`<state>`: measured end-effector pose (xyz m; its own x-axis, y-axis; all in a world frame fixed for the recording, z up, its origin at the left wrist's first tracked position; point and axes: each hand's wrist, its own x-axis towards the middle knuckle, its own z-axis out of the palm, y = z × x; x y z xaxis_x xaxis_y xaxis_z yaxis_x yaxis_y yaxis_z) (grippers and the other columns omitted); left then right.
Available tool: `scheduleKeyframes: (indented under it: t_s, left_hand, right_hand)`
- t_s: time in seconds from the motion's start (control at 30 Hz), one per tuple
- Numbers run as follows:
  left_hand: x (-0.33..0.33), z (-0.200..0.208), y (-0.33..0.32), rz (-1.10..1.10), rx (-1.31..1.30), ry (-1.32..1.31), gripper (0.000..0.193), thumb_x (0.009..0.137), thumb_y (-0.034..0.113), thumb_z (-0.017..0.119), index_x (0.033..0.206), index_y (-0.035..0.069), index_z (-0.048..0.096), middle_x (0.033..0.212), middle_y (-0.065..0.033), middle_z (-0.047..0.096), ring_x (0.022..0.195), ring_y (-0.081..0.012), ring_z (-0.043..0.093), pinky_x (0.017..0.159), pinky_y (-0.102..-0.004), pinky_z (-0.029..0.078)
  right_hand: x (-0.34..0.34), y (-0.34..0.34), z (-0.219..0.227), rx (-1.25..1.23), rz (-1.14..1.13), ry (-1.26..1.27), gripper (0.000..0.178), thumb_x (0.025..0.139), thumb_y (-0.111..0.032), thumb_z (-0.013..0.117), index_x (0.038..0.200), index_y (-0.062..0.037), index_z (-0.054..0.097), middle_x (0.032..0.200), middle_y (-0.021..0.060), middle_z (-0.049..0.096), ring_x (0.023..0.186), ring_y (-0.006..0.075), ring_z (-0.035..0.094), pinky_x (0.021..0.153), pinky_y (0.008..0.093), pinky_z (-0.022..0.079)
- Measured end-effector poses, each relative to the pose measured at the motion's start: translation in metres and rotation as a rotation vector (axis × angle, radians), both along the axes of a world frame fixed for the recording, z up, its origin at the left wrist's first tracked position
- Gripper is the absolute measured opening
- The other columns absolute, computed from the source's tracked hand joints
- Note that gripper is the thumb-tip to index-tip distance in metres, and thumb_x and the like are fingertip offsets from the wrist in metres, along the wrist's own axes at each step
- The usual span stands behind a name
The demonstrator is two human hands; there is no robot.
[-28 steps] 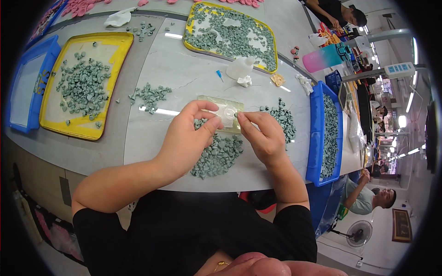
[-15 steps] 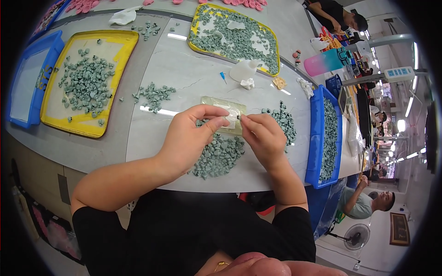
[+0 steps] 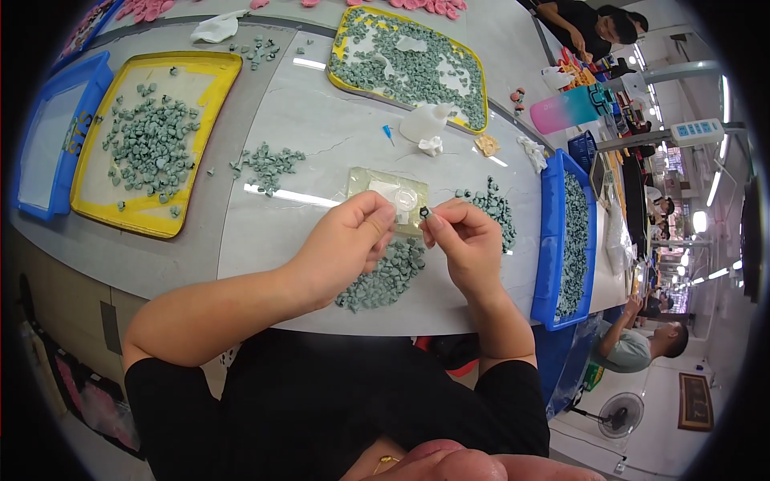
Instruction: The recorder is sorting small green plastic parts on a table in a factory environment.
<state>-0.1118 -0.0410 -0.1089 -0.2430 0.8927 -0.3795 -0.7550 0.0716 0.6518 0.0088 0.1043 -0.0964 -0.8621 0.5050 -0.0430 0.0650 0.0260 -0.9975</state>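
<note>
Between thumb and forefinger of my right hand [image 3: 464,235] is a small grey-green piece with a black part [image 3: 424,212]. My left hand [image 3: 353,240] is closed in a pinch just to its left; what its fingertips hold, if anything, is hidden. Both hands are over the near edge of a flat pale square pad [image 3: 365,183] with a clear round patch on it. Close below lies a heap of small grey-green pieces [image 3: 383,280], partly covered by my left hand. Another pile of such pieces [image 3: 493,207] is beside my right hand.
A yellow-rimmed tray [image 3: 192,172] and a blue tray [image 3: 36,152] stand at left. Another yellow-rimmed tray [image 3: 484,104] lies at the back. Near it stand a white squeeze bottle [image 3: 423,123] and a pink-teal bottle [image 3: 561,111]. A blue bin [image 3: 549,232] holds pieces at right.
My hands have drawn slightly toward me and off the pad, showing more of it. My right hand has turned, bringing the small piece's black part into view. Left fingers have curled in.
</note>
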Motion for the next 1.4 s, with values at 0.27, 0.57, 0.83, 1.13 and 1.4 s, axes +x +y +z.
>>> scheduleKeyframes:
  t_s: [0.27, 0.57, 0.83, 1.13, 1.4]
  left_hand:
    - [0.008, -0.004, 0.004, -0.042, 0.058, -0.167, 0.017, 0.098, 0.022, 0.04, 0.086, 0.009, 0.042, 0.069, 0.0012, 0.039, 0.056, -0.0063, 0.031, 0.047, -0.0193, 0.024]
    - [0.007, -0.003, 0.001, -0.022, 0.106, -0.168, 0.015, 0.097, 0.02, 0.041, 0.087, 0.009, 0.041, 0.07, 0.0007, 0.04, 0.056, -0.0066, 0.032, 0.047, -0.0194, 0.025]
    - [0.007, 0.004, -0.006, 0.002, 0.113, 0.071, 0.014, 0.097, 0.019, 0.043, 0.088, 0.008, 0.042, 0.068, 0.0016, 0.042, 0.056, -0.0054, 0.032, 0.049, -0.0199, 0.028]
    - [0.001, 0.01, -0.013, 0.005, 0.088, 0.014, 0.017, 0.097, 0.022, 0.042, 0.088, 0.008, 0.043, 0.066, 0.0035, 0.037, 0.055, -0.0048, 0.031, 0.048, -0.0202, 0.027]
    - [0.003, 0.01, -0.012, 0.01, 0.066, 0.113, 0.02, 0.097, 0.024, 0.043, 0.087, 0.007, 0.046, 0.064, 0.0046, 0.036, 0.052, -0.0036, 0.031, 0.046, -0.0196, 0.027]
  right_hand:
    - [-0.005, -0.003, -0.002, 1.021, 0.052, 0.321, 0.023, 0.063, 0.01, 0.069, 0.084, 0.0038, 0.064, 0.078, 0.0112, 0.062, 0.066, 0.021, 0.059, 0.056, 0.0273, 0.047]
    - [-0.009, -0.006, -0.001, 1.189, 0.142, 0.406, 0.027, 0.06, 0.009, 0.07, 0.085, 0.0062, 0.063, 0.08, 0.013, 0.061, 0.066, 0.0235, 0.059, 0.055, 0.0294, 0.047]
    - [-0.013, -0.011, -0.007, 1.087, 0.124, 0.486, 0.024, 0.061, 0.01, 0.07, 0.083, 0.0056, 0.063, 0.081, 0.0133, 0.061, 0.067, 0.0238, 0.059, 0.056, 0.0294, 0.048]
    - [-0.013, -0.016, -0.002, 0.862, 0.137, 0.377, 0.026, 0.064, 0.011, 0.069, 0.088, 0.0039, 0.064, 0.083, 0.0131, 0.063, 0.068, 0.0208, 0.06, 0.058, 0.0266, 0.049]
    - [-0.011, -0.016, -0.001, 0.905, 0.136, 0.313, 0.026, 0.067, 0.007, 0.071, 0.092, 0.0022, 0.065, 0.085, 0.0127, 0.064, 0.072, 0.0214, 0.063, 0.06, 0.0263, 0.05]
